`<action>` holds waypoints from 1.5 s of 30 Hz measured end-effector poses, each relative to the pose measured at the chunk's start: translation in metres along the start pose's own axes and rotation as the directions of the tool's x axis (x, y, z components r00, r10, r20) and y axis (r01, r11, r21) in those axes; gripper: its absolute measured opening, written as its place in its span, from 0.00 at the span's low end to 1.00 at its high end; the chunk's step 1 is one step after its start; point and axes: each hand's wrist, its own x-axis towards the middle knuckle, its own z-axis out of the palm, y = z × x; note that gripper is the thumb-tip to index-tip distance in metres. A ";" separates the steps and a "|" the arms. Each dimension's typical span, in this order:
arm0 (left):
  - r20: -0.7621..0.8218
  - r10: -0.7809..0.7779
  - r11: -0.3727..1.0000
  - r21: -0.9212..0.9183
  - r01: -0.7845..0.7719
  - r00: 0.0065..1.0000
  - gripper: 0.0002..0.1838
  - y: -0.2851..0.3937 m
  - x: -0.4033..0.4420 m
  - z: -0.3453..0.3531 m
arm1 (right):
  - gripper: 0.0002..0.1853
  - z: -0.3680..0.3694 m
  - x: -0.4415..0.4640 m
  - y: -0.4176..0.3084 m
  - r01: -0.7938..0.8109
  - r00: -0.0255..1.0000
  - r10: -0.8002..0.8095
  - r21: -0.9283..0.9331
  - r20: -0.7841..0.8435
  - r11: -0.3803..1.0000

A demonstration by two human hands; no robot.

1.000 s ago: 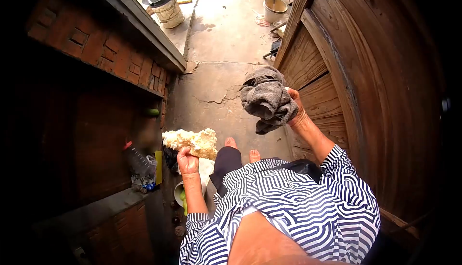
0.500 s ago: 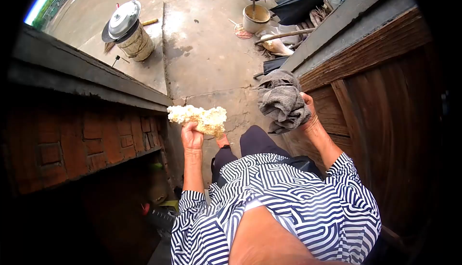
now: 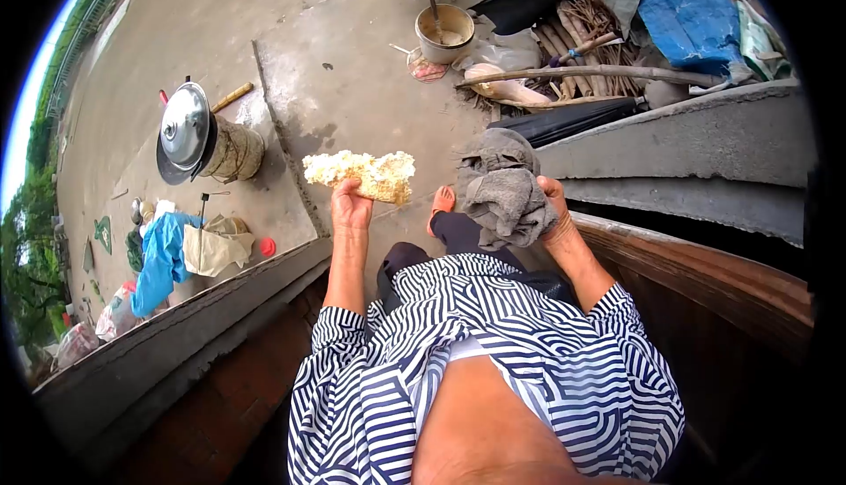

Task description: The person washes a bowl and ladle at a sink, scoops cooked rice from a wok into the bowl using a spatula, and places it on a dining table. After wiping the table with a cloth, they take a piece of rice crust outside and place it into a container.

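Observation:
My left hand (image 3: 351, 209) is closed around the lower edge of a pale yellow-white slab (image 3: 366, 177) with a rough, crumbly surface; its exact kind I cannot make out. In my right hand (image 3: 558, 216) is a bunched grey cloth (image 3: 507, 190), gripped at its right side, with most of the fingers hidden behind it. Both things are held up in front of my body at about the same height, apart from each other. Below them show my dark trousers and one foot (image 3: 442, 199) on the concrete.
A silver-lidded pot (image 3: 187, 124) sits on a round stove (image 3: 238, 152) at the left. Ahead stands a bucket (image 3: 448, 34), with bundled sticks (image 3: 577, 36) and a blue tarp (image 3: 683, 9) to its right. Low wall ledges (image 3: 696, 137) flank me on both sides.
I have moved forward between the walls, so more of the yard shows on both sides. Both hands keep hold of the slab and the cloth.

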 end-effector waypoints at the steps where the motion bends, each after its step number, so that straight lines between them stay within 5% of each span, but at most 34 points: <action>1: -0.025 -0.050 0.999 0.019 0.050 0.998 0.28 -0.001 0.016 0.014 | 0.28 -0.002 0.004 -0.007 0.015 1.000 -0.015 -0.005 -0.028 1.000; 10: -0.239 -0.118 0.943 0.277 0.185 0.964 0.15 -0.026 0.188 0.111 | 0.30 -0.009 0.024 -0.045 0.212 0.959 -0.196 0.061 -0.203 0.975; 20: -0.249 0.094 0.838 0.542 0.058 0.964 0.23 -0.081 0.366 0.229 | 0.30 -0.002 0.068 -0.084 0.536 0.794 -0.429 0.165 -0.431 0.828; 24: -0.102 -0.002 0.792 0.607 0.064 0.995 0.25 -0.101 0.422 0.256 | 0.29 0.003 0.079 -0.092 0.603 0.680 -0.452 0.089 -0.578 0.792; 26: -0.041 -0.029 0.632 0.773 0.050 0.999 0.25 -0.107 0.449 0.266 | 0.28 0.010 0.088 -0.098 0.594 0.647 -0.419 0.076 -0.637 0.801; 30: -0.250 -0.048 0.571 0.787 0.232 0.967 0.18 -0.117 0.490 0.230 | 0.27 -0.014 0.091 -0.093 0.635 0.611 -0.451 0.062 -0.650 0.770; 34: -0.572 0.048 0.252 0.800 0.544 0.819 0.10 -0.104 0.488 0.156 | 0.27 0.018 0.127 -0.110 0.599 0.572 -0.374 0.060 -0.730 0.798; 36: -0.633 -0.038 0.154 0.761 0.631 0.773 0.08 -0.107 0.474 0.143 | 0.29 0.025 0.141 -0.123 0.540 0.534 -0.364 -0.024 -0.763 0.841; 39: -0.465 -0.374 0.166 0.818 0.551 0.802 0.06 -0.125 0.471 0.159 | 0.30 0.012 0.154 -0.137 0.619 0.671 -0.393 0.183 -0.629 0.764; 45: -0.036 -0.469 0.282 0.941 0.188 0.882 0.05 -0.124 0.461 0.319 | 0.29 0.030 0.208 -0.180 0.623 0.703 -0.495 0.106 -0.511 0.775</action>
